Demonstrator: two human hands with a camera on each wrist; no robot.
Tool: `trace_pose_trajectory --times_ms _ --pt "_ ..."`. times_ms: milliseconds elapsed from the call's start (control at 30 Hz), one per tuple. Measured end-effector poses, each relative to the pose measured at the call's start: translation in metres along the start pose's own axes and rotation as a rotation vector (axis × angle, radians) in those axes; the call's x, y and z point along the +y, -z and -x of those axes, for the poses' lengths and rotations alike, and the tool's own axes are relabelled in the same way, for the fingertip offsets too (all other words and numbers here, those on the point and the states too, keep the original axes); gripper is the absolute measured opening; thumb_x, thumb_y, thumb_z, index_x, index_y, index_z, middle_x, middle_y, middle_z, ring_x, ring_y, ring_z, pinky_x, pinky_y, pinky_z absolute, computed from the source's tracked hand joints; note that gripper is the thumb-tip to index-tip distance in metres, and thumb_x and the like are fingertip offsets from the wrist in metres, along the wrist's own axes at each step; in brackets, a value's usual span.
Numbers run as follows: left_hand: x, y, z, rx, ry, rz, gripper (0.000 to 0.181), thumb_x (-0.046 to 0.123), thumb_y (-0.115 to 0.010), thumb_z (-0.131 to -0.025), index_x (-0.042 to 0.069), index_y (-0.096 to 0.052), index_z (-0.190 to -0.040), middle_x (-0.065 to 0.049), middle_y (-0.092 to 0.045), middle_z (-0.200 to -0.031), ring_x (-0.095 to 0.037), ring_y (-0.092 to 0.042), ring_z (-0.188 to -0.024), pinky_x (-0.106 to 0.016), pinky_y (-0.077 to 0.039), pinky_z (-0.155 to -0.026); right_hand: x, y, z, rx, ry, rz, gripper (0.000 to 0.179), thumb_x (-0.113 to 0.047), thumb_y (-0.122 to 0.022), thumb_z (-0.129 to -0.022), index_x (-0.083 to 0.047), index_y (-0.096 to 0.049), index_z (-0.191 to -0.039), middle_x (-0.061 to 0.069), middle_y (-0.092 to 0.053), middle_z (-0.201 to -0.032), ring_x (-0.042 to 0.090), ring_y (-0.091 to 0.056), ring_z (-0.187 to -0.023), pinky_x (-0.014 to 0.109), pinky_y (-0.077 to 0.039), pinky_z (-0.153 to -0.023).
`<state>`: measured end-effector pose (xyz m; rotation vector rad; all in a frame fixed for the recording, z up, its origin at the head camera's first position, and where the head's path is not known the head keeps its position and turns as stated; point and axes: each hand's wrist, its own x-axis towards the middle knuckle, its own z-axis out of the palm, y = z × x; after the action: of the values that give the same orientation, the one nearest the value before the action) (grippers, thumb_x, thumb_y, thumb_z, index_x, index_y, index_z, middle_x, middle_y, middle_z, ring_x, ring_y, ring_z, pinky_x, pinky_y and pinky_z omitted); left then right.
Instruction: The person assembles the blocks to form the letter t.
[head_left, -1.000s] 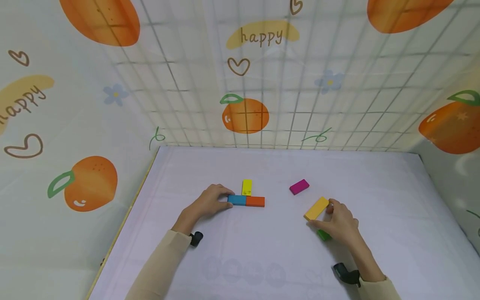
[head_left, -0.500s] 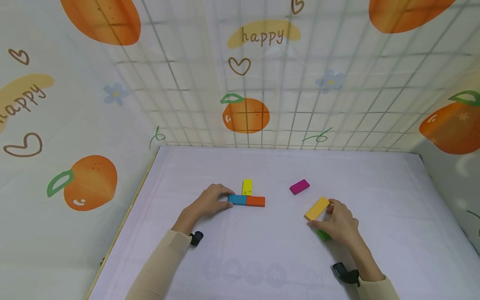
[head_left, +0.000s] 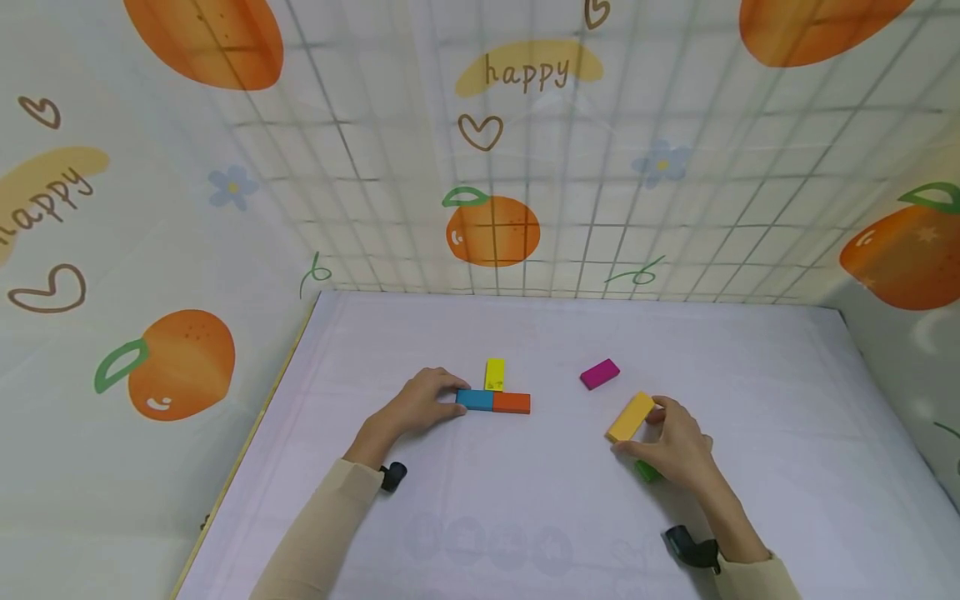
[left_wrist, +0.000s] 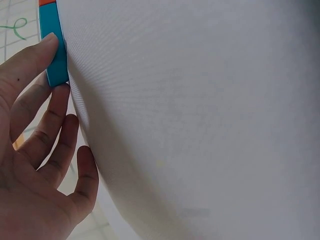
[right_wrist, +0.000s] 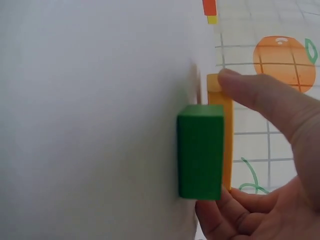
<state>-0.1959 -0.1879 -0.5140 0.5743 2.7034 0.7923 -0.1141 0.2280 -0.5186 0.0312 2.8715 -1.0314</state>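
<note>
My left hand (head_left: 420, 406) pinches the left end of a blue block (head_left: 476, 401) on the white table, thumb on the near side, as the left wrist view also shows. End to end with it lies a red-orange block (head_left: 512, 403). A yellow block (head_left: 495, 374) meets them from behind near their joint. Over on the right, my right hand (head_left: 678, 442) holds an orange-yellow block (head_left: 631, 417) by its ends between thumb and fingers, slanted. Partly hidden under that hand is a green block (head_left: 648, 472); in the right wrist view the green block (right_wrist: 201, 152) stands in front of the orange-yellow one.
A magenta block (head_left: 600, 374) lies slanted on the table (head_left: 480, 492), behind the orange-yellow block. Printed cloth walls (head_left: 375, 225) with oranges and grid lines rise at the back and sides. A dark camera strap (head_left: 692, 548) sits on the right wrist.
My right hand has shifted slightly to the left with the orange-yellow block. The left hand and the blue block have stayed in place.
</note>
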Motion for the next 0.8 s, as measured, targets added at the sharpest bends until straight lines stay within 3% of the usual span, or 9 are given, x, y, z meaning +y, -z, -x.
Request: trace_pose_trajectory --times_ms 800 --pt "0.004 0.001 0.002 -0.009 0.021 -0.003 0.034 0.027 -0.077 -0.09 0.02 -0.072 -0.122 0.002 -0.063 -0.12 -0.021 -0.05 -0.117 -0.046 -0.04 -0.103 -0.033 -0.008 -0.002 -0.007 0.135 -0.062 0.095 -0.036 -0.091 -0.072 0.005 -0.041 -0.142 0.017 -0.06 -0.116 0.034 -0.056 -0.102 0.052 -0.031 -0.078"
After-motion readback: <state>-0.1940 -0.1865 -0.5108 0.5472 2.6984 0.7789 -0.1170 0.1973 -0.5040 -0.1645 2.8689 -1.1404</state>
